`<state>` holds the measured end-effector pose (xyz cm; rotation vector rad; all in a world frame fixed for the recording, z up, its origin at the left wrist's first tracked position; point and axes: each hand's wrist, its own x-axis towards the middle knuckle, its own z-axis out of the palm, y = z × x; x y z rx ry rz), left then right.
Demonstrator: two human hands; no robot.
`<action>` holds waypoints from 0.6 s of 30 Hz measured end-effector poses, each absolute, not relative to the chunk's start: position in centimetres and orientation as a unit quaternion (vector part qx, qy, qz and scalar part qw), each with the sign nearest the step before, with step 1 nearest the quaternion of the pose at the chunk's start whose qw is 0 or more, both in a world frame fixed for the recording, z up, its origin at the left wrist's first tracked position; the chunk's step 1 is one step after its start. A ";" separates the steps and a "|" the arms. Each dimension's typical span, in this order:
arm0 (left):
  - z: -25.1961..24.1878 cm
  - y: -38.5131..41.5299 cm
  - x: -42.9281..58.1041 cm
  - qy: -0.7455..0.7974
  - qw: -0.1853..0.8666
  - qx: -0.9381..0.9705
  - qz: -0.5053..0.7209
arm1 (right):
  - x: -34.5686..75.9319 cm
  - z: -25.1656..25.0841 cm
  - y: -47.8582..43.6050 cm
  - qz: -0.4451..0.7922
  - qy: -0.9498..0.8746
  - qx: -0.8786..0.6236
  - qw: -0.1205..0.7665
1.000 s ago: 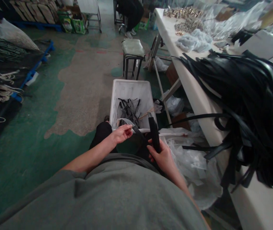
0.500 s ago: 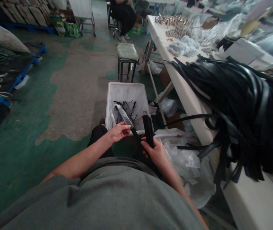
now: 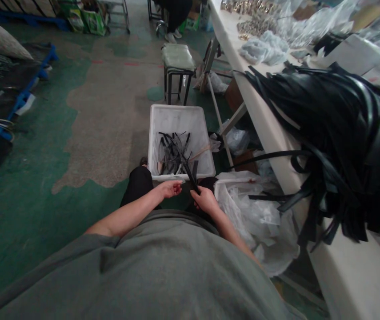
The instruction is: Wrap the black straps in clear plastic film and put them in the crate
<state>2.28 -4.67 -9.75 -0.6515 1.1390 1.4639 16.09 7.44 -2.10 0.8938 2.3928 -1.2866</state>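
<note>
My right hand (image 3: 206, 200) is closed around black straps (image 3: 194, 175), which point up and away over the near edge of a white plastic bin (image 3: 198, 116). Left of it, apart by a small gap, my left hand (image 3: 170, 189) has its fingers curled together. Something thin and pale shows at its fingertips, too small to name. Inside the bin lies a tangle of narrow black strips (image 3: 173, 155), mixed with some clear or greyish pieces. On the table to my right rests a big heap of black straps (image 3: 336, 111), with several ends hanging over the edge.
A padded stool (image 3: 178, 58) stands beyond the bin. The white table (image 3: 259, 111) runs along my right, bearing metal fittings (image 3: 253, 9) and plastic bags. A bag of clear plastic (image 3: 259, 213) sits beside my right leg. Blue pallets (image 3: 26, 95) lie at left; a seated person (image 3: 176, 18) is far back.
The long shiny strip near my left hand no longer shows there. The wide black strap in my right hand now appears narrower and turned. Both hands are closer together, and the view has shifted.
</note>
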 end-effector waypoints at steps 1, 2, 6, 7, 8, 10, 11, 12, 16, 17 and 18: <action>-10.1 -4.8 2.8 0.479 0.563 -0.281 0.612 | 16.6 -2.1 7.3 -0.441 0.829 0.308 0.151; -10.2 -4.9 3.2 0.476 0.571 -0.284 0.606 | 17.0 -2.0 7.2 -0.437 0.830 0.307 0.159; -9.4 -5.0 4.1 0.461 0.592 -0.281 0.599 | 17.0 -1.8 6.9 -0.410 0.844 0.308 0.155; -9.1 -5.0 4.4 0.456 0.596 -0.278 0.600 | 16.5 -1.9 6.9 -0.401 0.848 0.310 0.151; -8.7 -5.0 4.6 0.452 0.599 -0.275 0.601 | 16.0 -2.0 7.0 -0.393 0.852 0.312 0.149; -8.3 -4.9 4.9 0.443 0.602 -0.269 0.607 | 14.8 -2.4 7.2 -0.381 0.857 0.314 0.148; -8.1 -4.8 5.1 0.440 0.602 -0.267 0.611 | 14.5 -2.4 7.3 -0.378 0.858 0.313 0.150; -8.0 -4.9 5.2 0.437 0.600 -0.265 0.615 | 14.3 -2.4 7.4 -0.378 0.859 0.311 0.152; -8.3 -5.3 5.0 0.436 0.582 -0.262 0.634 | 15.8 -1.2 7.2 -0.396 0.856 0.290 0.160; -8.3 -5.4 5.0 0.438 0.579 -0.262 0.636 | 16.4 -0.8 7.0 -0.398 0.857 0.288 0.157; -8.4 -5.5 5.1 0.439 0.579 -0.260 0.636 | 16.8 -0.5 6.8 -0.395 0.860 0.286 0.151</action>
